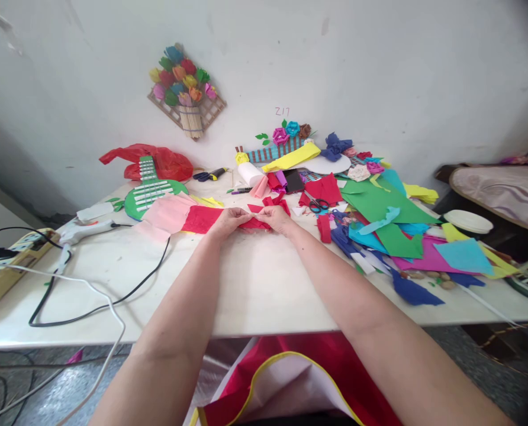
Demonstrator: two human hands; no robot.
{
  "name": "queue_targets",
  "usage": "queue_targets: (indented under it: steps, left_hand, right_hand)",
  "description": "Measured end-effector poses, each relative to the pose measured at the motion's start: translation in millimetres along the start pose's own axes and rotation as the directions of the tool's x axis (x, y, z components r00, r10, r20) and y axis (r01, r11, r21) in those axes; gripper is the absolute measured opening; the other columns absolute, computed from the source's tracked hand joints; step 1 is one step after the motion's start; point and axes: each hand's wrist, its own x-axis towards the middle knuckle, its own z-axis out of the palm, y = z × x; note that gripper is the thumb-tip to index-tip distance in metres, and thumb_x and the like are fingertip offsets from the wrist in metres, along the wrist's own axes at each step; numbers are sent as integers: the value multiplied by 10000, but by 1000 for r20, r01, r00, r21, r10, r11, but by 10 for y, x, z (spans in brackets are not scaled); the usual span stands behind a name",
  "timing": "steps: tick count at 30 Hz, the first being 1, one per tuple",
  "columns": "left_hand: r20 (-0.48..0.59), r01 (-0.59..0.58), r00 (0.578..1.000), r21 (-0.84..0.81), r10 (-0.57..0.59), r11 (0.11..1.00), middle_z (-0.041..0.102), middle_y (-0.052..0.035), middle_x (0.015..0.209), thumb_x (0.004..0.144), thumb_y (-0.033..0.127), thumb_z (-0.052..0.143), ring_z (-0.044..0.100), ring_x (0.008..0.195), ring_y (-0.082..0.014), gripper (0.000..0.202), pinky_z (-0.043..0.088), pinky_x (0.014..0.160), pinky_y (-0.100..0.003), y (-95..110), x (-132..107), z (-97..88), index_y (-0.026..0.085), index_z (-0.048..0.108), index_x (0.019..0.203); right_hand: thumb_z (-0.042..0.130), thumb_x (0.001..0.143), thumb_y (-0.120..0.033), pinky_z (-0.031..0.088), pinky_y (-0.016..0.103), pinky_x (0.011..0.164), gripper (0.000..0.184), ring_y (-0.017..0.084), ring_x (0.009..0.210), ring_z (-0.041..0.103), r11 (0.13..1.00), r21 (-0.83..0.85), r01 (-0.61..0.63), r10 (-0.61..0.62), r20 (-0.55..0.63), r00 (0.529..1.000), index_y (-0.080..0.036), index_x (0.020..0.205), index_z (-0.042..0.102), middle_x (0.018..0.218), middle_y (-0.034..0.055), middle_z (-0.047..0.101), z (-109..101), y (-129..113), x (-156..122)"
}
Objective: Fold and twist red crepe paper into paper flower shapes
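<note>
My left hand (229, 223) and my right hand (278, 219) meet above the middle of the table, fingertips close together. Both pinch a small piece of red crepe paper (248, 223) stretched between them. Left of my left hand lies a larger red crepe sheet (198, 219), partly hidden by that hand. A pale pink crepe sheet (164, 216) overlaps its left end. Red scraps (278, 201) lie just behind my right hand. Black-handled scissors (319, 205) rest to the right, out of my grasp.
A hot glue gun (84, 232) with a black cord lies left, near a power strip (15, 269). Behind are a green paper guitar shape (157, 195), pliers (211, 174) and a phone (294, 181). Coloured paper (383, 207) heaps up on the right. The table's front edge is near me.
</note>
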Motion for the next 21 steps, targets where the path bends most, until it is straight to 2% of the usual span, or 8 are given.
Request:
queue_targets:
  steps: [9,14,21]
  left_hand:
    - [-22,-37,999,25,37,999,654,-42,578,583,347,753,633,513,-178,325,505,515,-273,34,-7,5,121,557,710]
    - [-17,-13,1000,16,13,1000,665,-46,621,570,334,767,632,520,-168,336,500,511,-262,35,-6,3,116,571,734]
    - [-26,-9,1000,-22,8,1000,666,-44,629,533,265,789,622,524,-141,335,501,548,-252,17,6,-11,111,568,733]
  right_hand:
    - [595,742,-302,274,163,320,209,53,304,409,1000,12,-6,5,72,997,-152,623,509,381,-54,484,-16,-55,-37]
    - [566,769,-282,278,163,317,209,54,292,402,1000,-25,-17,18,53,998,-151,617,507,371,-52,487,-7,-74,-47]
    - [584,763,-315,302,167,314,231,64,315,449,998,51,22,-26,64,998,-148,627,503,426,-34,534,1,-45,-30]
